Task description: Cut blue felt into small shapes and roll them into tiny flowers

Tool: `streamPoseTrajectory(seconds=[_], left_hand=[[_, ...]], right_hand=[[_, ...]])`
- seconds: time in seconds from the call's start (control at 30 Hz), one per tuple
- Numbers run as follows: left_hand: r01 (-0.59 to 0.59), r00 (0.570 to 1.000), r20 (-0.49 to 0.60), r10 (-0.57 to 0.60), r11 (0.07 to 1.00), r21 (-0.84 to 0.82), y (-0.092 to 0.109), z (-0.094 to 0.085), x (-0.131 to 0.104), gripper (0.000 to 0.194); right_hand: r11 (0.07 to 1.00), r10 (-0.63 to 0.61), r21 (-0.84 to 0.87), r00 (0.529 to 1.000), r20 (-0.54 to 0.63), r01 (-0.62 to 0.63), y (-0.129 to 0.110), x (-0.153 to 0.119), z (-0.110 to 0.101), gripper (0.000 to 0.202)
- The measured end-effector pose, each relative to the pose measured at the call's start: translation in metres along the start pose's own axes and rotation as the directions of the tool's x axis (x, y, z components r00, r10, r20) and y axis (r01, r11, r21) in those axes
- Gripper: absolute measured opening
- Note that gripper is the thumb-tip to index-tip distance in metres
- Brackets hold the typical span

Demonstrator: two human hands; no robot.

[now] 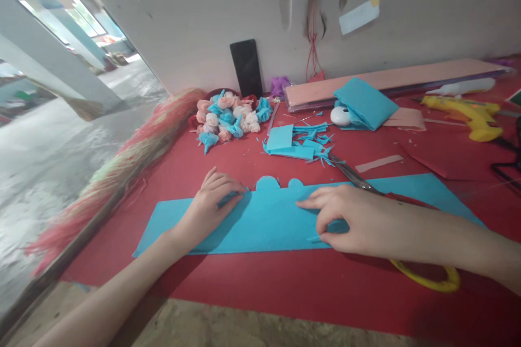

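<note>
A long blue paper strip (268,222) lies flat in front of me, its far edge roughly straight. Two small rounded blue paper pieces (267,183) show just beyond that edge. On the strip's left part rests my left hand (215,198), fingers stretched out and nothing held. My right hand (331,214) touches the strip further right, index finger extended, other fingers partly curled and thumb apart. Under my right forearm lie scissors (354,174); their blades point away and a yellow handle loop shows nearer me. The forearm hides their middle.
Behind are a heap of paper flowers (230,114), a black phone (246,69) leaning on the wall, fringed blue paper (299,143), a folded blue packet (364,103), pink paper (391,84) and a yellow glue gun (464,111). A pink fringed bundle (122,173) lines the left edge.
</note>
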State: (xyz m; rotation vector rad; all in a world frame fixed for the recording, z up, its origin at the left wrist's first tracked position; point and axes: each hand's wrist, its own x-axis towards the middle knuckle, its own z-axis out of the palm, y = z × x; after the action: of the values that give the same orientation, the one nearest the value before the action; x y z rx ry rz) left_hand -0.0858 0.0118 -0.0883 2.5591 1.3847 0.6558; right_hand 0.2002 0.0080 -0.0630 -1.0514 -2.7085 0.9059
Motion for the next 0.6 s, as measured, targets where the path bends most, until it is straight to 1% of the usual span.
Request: streamPoseTrajectory(seconds=[0.3,0.4,0.6], left_hand=[[0.017,0.999,0.028,-0.016,0.999,-0.037,-0.0023,-0.0020,0.0025,0.011],[0.039,0.999,0.006,-0.039,0.998,-0.046,-0.0016,-0.0012,0.0033,0.010],[0.126,0.990,-0.061,-0.131,0.989,-0.072,0.0021,-0.0016,0.0052,0.010]], right_hand=[[1.000,-0.018,0.012,1.000,-0.010,0.018,0.0038,0.0006,0.0026,0.019],[1.000,-0.010,0.000,1.000,-0.002,0.010,0.0045,0.0007,0.0031,0.020],[1.000,0.011,-0.003,1.000,-0.013,-0.011,0.0044,-0.0022,0.0038,0.018]])
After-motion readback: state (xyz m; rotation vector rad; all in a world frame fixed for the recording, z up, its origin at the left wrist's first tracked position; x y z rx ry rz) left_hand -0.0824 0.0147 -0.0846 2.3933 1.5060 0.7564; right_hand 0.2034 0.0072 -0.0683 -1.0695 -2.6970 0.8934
